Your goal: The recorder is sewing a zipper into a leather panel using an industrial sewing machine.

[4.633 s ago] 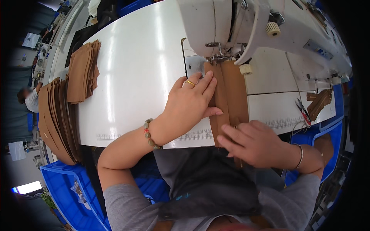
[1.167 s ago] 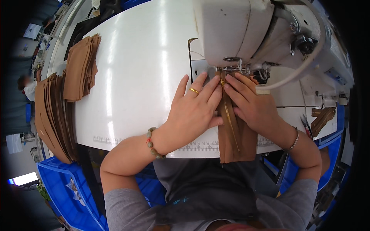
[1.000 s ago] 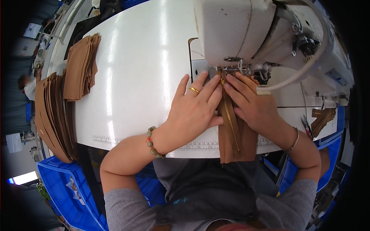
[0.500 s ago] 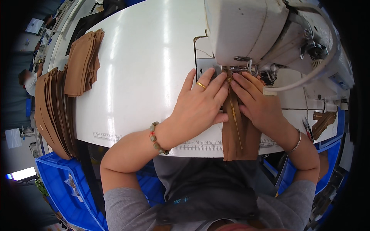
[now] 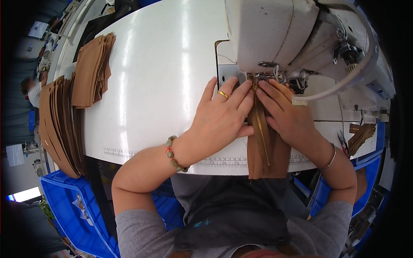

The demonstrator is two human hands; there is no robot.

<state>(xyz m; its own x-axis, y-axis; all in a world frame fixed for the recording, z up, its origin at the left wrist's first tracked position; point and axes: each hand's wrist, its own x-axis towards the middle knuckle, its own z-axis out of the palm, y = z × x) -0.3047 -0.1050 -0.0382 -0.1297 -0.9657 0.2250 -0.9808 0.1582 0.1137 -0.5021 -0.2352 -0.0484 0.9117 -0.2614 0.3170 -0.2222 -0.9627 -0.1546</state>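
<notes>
A brown fabric piece (image 5: 279,161) with a gold-toothed zipper (image 5: 260,122) runs from the presser foot (image 5: 261,77) of a white sewing machine (image 5: 266,34) toward me, its near end hanging over the table edge. My left hand (image 5: 223,109) lies flat at the zipper's left, fingers spread, fingertips close to the foot. On the other side, my right hand (image 5: 294,116) rests on the fabric with its fingers stretched toward the foot. Both hands press down without gripping. The needle point and the fabric's far end are hidden by the machine head and fingers.
Stacked brown pieces (image 5: 92,71) lie at the left, beside a larger brown stack (image 5: 53,124) above a blue bin (image 5: 71,202). Brown strips (image 5: 362,136) and snips (image 5: 343,142) lie at the right. A printed ruler (image 5: 215,162) follows the near edge. Another person (image 5: 33,92) sits far left.
Hands and fabric keep almost the same place against the machine. The machine head appears shifted very slightly left in the picture. Nothing has been let go.
</notes>
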